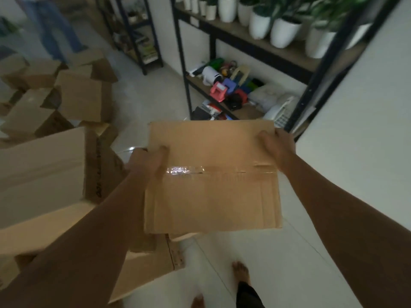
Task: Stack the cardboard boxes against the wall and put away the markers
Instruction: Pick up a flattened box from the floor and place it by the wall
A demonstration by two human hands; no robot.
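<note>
I carry a brown cardboard box (211, 174) in front of me above the white floor, its top sealed with clear tape. My left hand (149, 161) grips its left edge, thumb on top. My right hand (275, 147) grips its far right edge, thumb on the top face. More cardboard boxes (44, 174) stand piled to my left, several of them open (82, 94) further back. No markers can be made out.
A black metal shelf (311, 70) stands ahead on the right, with white plant pots (284, 34) on top and mixed clutter (229, 90) lower down. A white wall (367, 130) lies to the right. A person in jeans (53, 27) stands at the far left. My bare feet (240, 272) are below.
</note>
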